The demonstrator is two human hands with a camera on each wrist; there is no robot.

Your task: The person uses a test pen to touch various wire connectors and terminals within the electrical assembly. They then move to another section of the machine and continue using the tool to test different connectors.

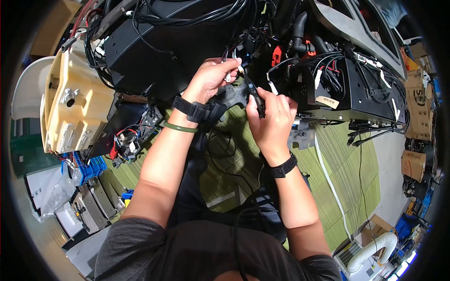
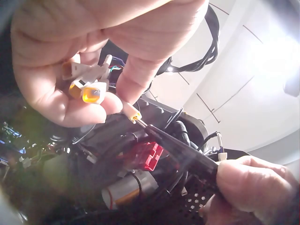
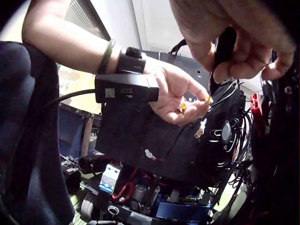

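Note:
My left hand (image 1: pixel 209 80) pinches a small white plug connector (image 2: pixel 129 110) with a yellow inside between thumb and fingertip. Several more white connectors (image 2: pixel 93 93) with yellow openings lie within its curled fingers, thin coloured wires (image 2: pixel 115 68) behind them. My right hand (image 1: pixel 275 116) grips a slim black tool (image 2: pixel 180 152) between thumb and fingers. The tool tapers to a thin metal tip, which is right at the opening of the pinched connector. Its rear part is hidden by the right hand.
A large black panel (image 1: pixel 154 56) stands ahead on the left, with black cables (image 1: pixel 201 21) over it. To the right is a black box (image 1: pixel 349 93) with bundled wires. Red connectors (image 1: pixel 276 55) sit between. Beige housing (image 1: pixel 77 98) stands at far left, above green flooring (image 1: pixel 347 178).

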